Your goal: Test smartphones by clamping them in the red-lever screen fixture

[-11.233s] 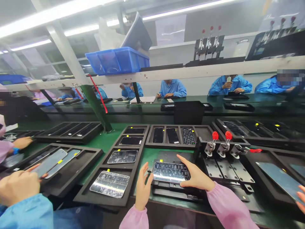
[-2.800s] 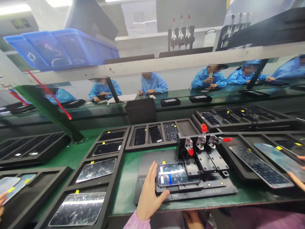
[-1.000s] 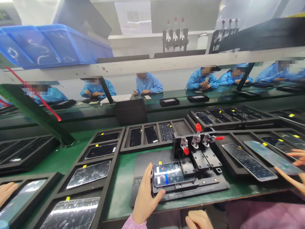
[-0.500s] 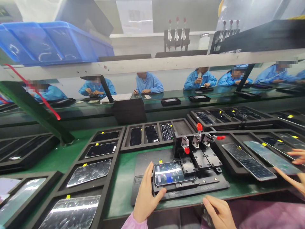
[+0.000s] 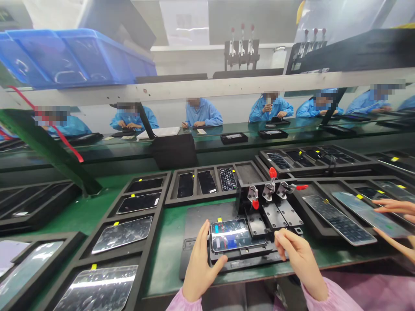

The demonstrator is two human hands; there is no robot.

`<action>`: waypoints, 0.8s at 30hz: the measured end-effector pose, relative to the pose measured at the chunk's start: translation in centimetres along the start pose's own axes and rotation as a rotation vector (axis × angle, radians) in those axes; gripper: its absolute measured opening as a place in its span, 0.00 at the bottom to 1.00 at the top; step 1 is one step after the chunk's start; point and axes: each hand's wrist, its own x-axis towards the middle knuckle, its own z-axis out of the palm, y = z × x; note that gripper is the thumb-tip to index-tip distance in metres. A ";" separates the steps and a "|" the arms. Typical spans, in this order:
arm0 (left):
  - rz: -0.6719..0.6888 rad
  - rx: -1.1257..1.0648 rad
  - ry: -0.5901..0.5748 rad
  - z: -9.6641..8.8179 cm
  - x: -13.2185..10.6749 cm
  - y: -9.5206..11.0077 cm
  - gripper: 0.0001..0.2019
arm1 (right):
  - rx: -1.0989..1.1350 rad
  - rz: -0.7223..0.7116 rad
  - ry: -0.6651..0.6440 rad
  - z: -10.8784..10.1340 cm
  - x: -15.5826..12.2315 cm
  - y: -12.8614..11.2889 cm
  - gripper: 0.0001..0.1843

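A phone (image 5: 236, 234) with a glossy screen lies in the black clamping jig (image 5: 259, 250) at the near edge of the green bench. My left hand (image 5: 201, 268) rests against the phone's left end, fingers apart, thumb under its near edge. My right hand (image 5: 296, 257) hovers at the jig's right side, fingers loosely curled, with nothing visible in them. Three red-tipped toggle clamps (image 5: 270, 188) stand at the back of the jig; the left one is pressed down over the phone.
Black foam trays (image 5: 152, 220) holding phones surround the jig on the left, behind and right. Another person's hands (image 5: 397, 224) handle a phone in the right tray. Workers in blue coats sit across the conveyor. Blue bins (image 5: 74, 56) sit on the overhead shelf.
My right hand has risen from below the bench edge to the right side of the jig. My left hand has stayed against the phone.
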 end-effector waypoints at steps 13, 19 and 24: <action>0.003 0.007 -0.012 0.0 -0.1 -0.1 0.38 | 0.064 0.215 -0.323 0.3 3.7 -3.9 0.17; -0.005 -0.001 -0.010 0.0 -0.2 -0.1 0.38 | 0.075 0.216 -0.421 0.6 5.2 -6.1 0.18; -0.021 -0.021 -0.015 0.0 -0.1 -0.2 0.38 | 0.293 -0.100 -0.315 -2.4 0.7 -7.8 0.14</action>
